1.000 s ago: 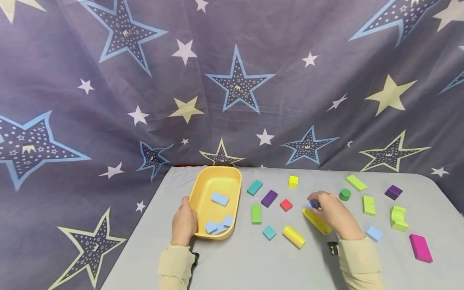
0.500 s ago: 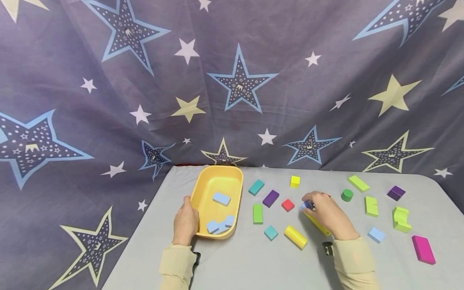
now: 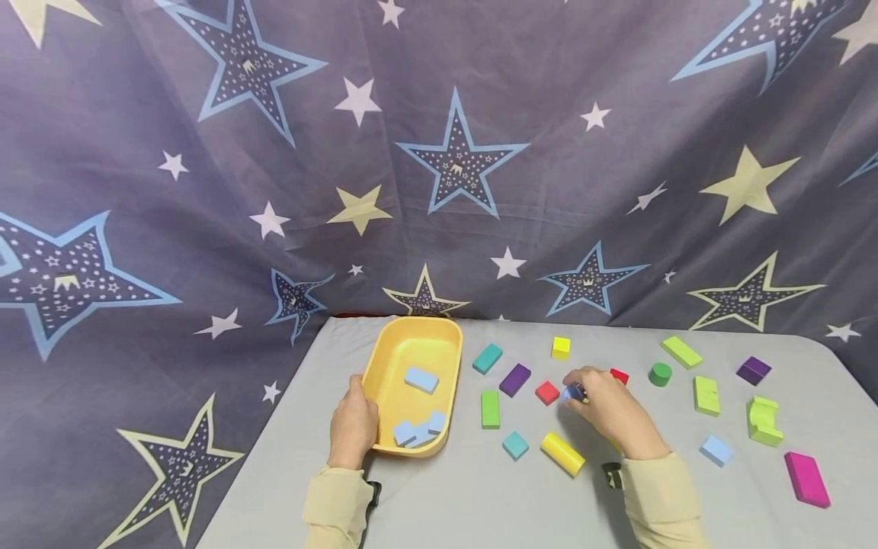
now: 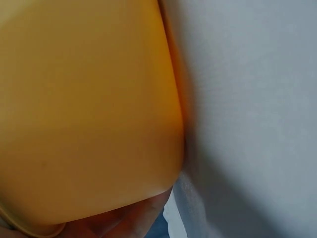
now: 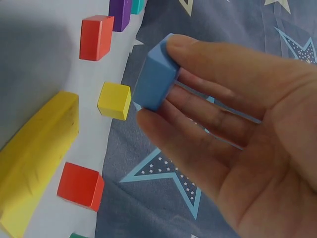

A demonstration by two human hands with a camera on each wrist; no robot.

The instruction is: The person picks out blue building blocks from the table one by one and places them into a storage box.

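Observation:
A blue block [image 5: 157, 74] is pinched between the thumb and fingers of my right hand [image 3: 610, 408], raised above the table. In the head view that hand partly covers a long yellow block [image 5: 39, 153]. My left hand [image 3: 353, 423] grips the left side of a yellow bin [image 3: 449, 381], its fingers [image 4: 124, 220] showing under the wall in the left wrist view. Inside the bin lie a light blue block [image 3: 421, 380] and a small cluster of other light blue blocks [image 3: 405, 434] near its front end.
Between the bin and my right hand lie a green block [image 3: 490, 409], a purple block [image 3: 515, 379], a red block [image 3: 547, 393] and a yellow cylinder [image 3: 562, 454]. Further right are a light blue block [image 3: 716, 450], a lime notched block [image 3: 763, 421] and a magenta block [image 3: 807, 479].
My right hand has moved left with the blue block, away from over the long yellow block, uncovering a red block behind it. My left hand keeps its grip on the bin.

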